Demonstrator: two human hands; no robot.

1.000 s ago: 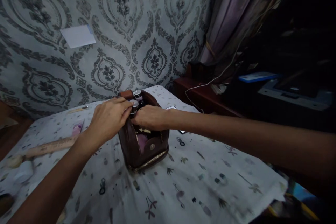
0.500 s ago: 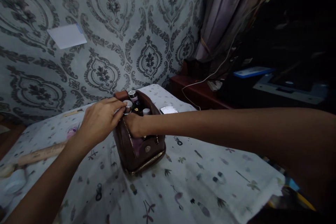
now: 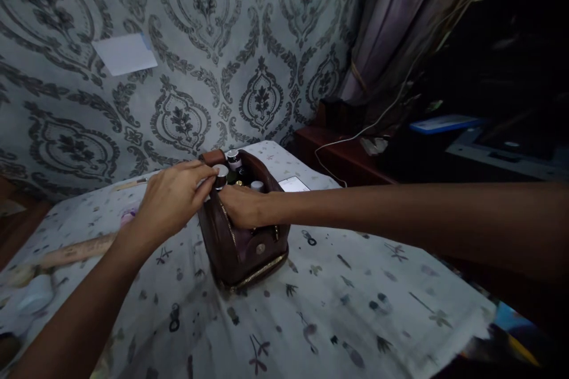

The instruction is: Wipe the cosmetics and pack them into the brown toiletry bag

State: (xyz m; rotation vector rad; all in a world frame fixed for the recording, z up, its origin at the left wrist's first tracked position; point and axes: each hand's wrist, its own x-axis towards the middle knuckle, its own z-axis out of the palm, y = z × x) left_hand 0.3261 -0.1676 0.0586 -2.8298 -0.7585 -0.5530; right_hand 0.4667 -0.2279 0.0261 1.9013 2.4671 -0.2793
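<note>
A brown zip bag (image 3: 229,249) stands with its top unzipped on the patterned cloth, a gold zipper along its lower front edge. My left hand (image 3: 175,189) is closed at the bag's left rim, fingertips touching or right beside a silver-capped bottle (image 3: 221,177). My right hand (image 3: 244,207) reaches in through the opening from the right; its fingers are hidden inside. Behind it, a dark bottle with a silver cap (image 3: 233,158) and a pale grey cap (image 3: 256,186) show in the bag.
A phone with a lit screen (image 3: 293,184) lies behind the bag. At left are a peach-coloured tube (image 3: 77,250), a white container (image 3: 35,294) and a slim brush (image 3: 131,183). A white cable (image 3: 351,130) runs over the red furniture (image 3: 342,157); a patterned wall rises behind.
The whole view has shifted slightly, so the bag and hands appear a little further right. My right hand remains in the bag, its wrist slightly higher. My left hand keeps its place at the rim.
</note>
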